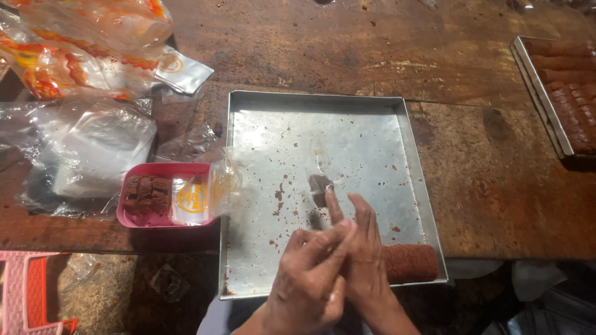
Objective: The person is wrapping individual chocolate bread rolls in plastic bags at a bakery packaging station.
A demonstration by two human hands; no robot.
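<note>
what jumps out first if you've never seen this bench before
A big metal tray, flecked with red-brown crumbs, fills the middle of the worn wooden table. At its near edge the left hand and right hand meet, beside a red-brown roll. Left of the tray, a pink container holds dark brown pieces.

The right hand (pixel 366 260) hides part of the brown roll (pixel 411 262).
</note>
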